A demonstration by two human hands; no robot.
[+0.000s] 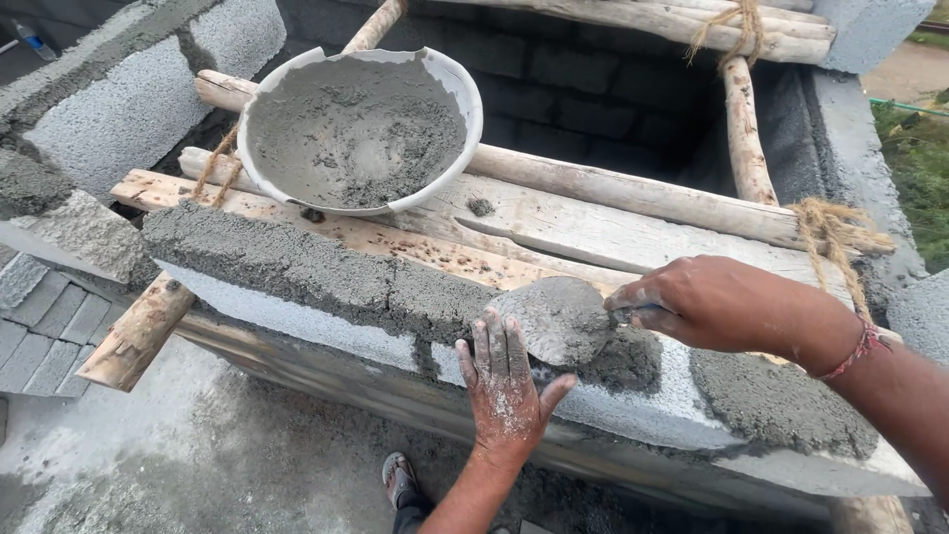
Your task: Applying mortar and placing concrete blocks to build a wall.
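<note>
Rough timber scaffold poles (pixel 593 188) and a mortar pan (pixel 361 129) sit beyond a block wall (pixel 297 316). The right hand (pixel 707 302) is closed round a trowel (pixel 559 318), its blade just past the left hand's (pixel 506 386) spread, empty fingertips (pixel 491 331). Judging by the mortar bed (pixel 297 262), keeping the blade flat and the left palm bracing the face would spread it evenly.

Upper left of frame: a grey pan (pixel 361 129) of wet cement w/ pale rim rests on a wood plank (pixel 554 232). Rope-lashed poles (pixel 746 138) cross upper right; grass (pixel 919 158) at right edge; sandalled foot (pixel 398 480) bottom centre.
</note>
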